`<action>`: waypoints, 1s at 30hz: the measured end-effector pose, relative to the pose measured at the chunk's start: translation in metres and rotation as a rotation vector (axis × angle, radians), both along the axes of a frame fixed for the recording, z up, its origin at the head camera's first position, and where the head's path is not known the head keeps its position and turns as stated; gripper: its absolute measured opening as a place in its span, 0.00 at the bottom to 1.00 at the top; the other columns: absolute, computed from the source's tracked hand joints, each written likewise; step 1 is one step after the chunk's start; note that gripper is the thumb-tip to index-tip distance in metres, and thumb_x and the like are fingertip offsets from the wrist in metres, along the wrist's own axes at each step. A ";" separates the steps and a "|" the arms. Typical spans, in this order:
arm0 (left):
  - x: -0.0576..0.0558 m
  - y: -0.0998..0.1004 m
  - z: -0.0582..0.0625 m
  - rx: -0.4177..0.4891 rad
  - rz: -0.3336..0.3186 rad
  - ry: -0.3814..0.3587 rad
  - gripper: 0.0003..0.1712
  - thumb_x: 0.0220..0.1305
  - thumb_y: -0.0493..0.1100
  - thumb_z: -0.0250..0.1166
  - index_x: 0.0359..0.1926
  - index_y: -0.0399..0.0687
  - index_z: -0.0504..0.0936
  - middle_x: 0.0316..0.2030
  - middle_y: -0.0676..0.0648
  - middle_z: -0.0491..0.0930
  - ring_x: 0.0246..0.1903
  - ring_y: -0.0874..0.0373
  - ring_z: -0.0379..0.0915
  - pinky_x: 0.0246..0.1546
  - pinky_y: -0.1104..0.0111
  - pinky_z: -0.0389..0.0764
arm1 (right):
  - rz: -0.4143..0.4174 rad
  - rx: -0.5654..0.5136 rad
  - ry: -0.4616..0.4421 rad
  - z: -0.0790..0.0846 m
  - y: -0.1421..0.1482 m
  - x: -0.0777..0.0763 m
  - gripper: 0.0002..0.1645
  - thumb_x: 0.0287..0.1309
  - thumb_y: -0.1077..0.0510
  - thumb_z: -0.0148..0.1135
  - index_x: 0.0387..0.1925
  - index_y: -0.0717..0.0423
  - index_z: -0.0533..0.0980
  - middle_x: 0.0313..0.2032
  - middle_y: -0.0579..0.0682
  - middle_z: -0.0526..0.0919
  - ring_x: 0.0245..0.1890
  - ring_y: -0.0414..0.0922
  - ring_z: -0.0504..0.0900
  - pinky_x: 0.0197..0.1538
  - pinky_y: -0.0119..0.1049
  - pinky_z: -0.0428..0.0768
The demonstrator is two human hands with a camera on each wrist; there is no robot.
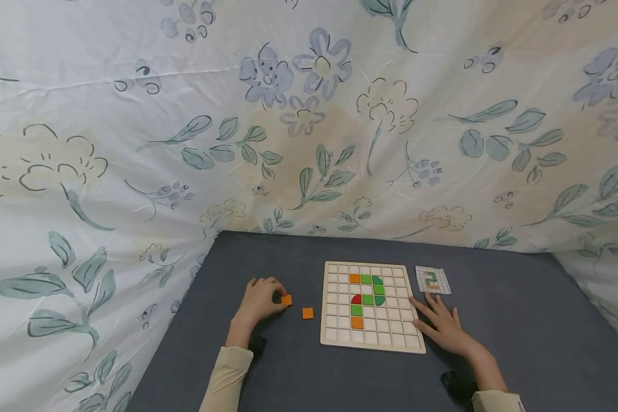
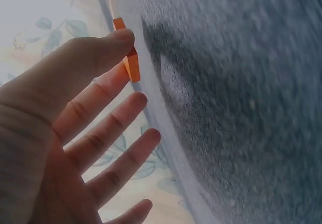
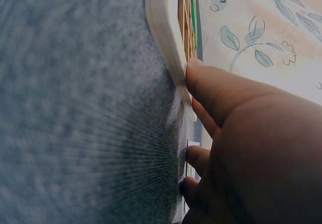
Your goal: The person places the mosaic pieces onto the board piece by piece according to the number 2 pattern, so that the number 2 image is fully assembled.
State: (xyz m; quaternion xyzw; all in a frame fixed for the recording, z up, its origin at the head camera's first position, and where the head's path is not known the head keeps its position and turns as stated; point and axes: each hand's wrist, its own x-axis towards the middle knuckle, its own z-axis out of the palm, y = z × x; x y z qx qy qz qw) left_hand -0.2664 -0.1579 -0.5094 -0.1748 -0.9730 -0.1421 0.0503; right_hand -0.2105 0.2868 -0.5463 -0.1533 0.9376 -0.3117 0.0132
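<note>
Between thumb and forefinger, my left hand point(image 1: 261, 298) pinches an orange square tile point(image 1: 286, 300); in the left wrist view that tile point(image 2: 132, 65) stands on edge and the other fingers are spread. A second orange tile point(image 1: 307, 313) lies on the table between this hand and a wooden grid board point(image 1: 373, 341). Orange, green and red pieces form a curved figure in the board's cells, including a red rounded piece point(image 1: 357, 299). My right hand point(image 1: 445, 327) rests with extended fingers at the board's right edge, its thumb touching the rim point(image 3: 168, 43) in the right wrist view.
A small printed card point(image 1: 433, 280) with a coloured figure on a grid lies right of the board, just beyond my right fingertips. Dark grey cloth point(image 1: 288, 377) covers the table. Floral fabric point(image 1: 309, 171) hangs behind it and at the sides.
</note>
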 end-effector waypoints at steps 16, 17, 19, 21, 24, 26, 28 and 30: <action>0.001 0.024 0.001 -0.036 -0.040 0.057 0.14 0.46 0.53 0.73 0.35 0.58 0.84 0.40 0.53 0.78 0.46 0.50 0.73 0.62 0.43 0.59 | 0.002 -0.011 -0.014 0.002 -0.002 -0.001 0.34 0.63 0.48 0.54 0.67 0.55 0.60 0.68 0.72 0.47 0.65 0.75 0.39 0.54 0.78 0.31; 0.001 0.025 0.001 -0.038 -0.044 0.059 0.14 0.46 0.54 0.73 0.35 0.58 0.84 0.40 0.53 0.78 0.46 0.51 0.73 0.62 0.44 0.59 | 0.003 -0.012 -0.011 0.002 -0.002 -0.001 0.34 0.63 0.48 0.54 0.67 0.55 0.61 0.68 0.72 0.47 0.65 0.75 0.39 0.54 0.78 0.31; 0.002 0.027 0.001 -0.039 -0.053 0.066 0.14 0.46 0.54 0.73 0.35 0.58 0.84 0.40 0.53 0.78 0.46 0.51 0.73 0.62 0.44 0.60 | 0.005 -0.010 -0.005 0.002 -0.002 -0.001 0.34 0.63 0.48 0.54 0.67 0.55 0.61 0.68 0.72 0.47 0.65 0.76 0.39 0.54 0.78 0.32; 0.002 0.029 0.001 -0.041 -0.058 0.075 0.14 0.46 0.54 0.73 0.35 0.58 0.84 0.40 0.53 0.78 0.46 0.52 0.73 0.62 0.44 0.60 | 0.003 -0.006 -0.002 0.002 -0.001 -0.001 0.34 0.63 0.48 0.54 0.67 0.55 0.61 0.68 0.72 0.47 0.65 0.76 0.39 0.54 0.78 0.32; 0.004 0.033 0.002 -0.040 -0.064 0.080 0.14 0.46 0.54 0.73 0.35 0.58 0.84 0.40 0.54 0.78 0.46 0.52 0.73 0.62 0.44 0.60 | -0.001 -0.002 -0.002 0.000 0.000 -0.002 0.34 0.63 0.47 0.54 0.67 0.54 0.60 0.68 0.71 0.47 0.65 0.75 0.39 0.54 0.78 0.32; 0.005 0.035 0.002 -0.044 -0.065 0.077 0.14 0.46 0.54 0.73 0.35 0.58 0.84 0.40 0.54 0.78 0.46 0.52 0.73 0.62 0.45 0.60 | -0.003 0.002 -0.003 -0.001 0.001 -0.003 0.34 0.63 0.47 0.54 0.67 0.53 0.60 0.68 0.71 0.47 0.65 0.75 0.39 0.54 0.78 0.32; 0.005 0.038 0.002 -0.041 -0.072 0.070 0.14 0.46 0.55 0.73 0.35 0.58 0.84 0.40 0.54 0.78 0.46 0.52 0.73 0.62 0.44 0.60 | -0.004 0.001 -0.005 -0.002 0.001 -0.003 0.34 0.63 0.47 0.54 0.67 0.53 0.60 0.68 0.71 0.47 0.65 0.74 0.39 0.54 0.78 0.32; 0.006 0.041 0.001 -0.042 -0.077 0.067 0.15 0.46 0.55 0.73 0.36 0.58 0.84 0.40 0.54 0.78 0.46 0.53 0.73 0.62 0.45 0.60 | -0.005 0.003 -0.006 -0.003 0.002 -0.003 0.34 0.63 0.47 0.54 0.67 0.53 0.60 0.68 0.71 0.47 0.65 0.75 0.39 0.54 0.78 0.32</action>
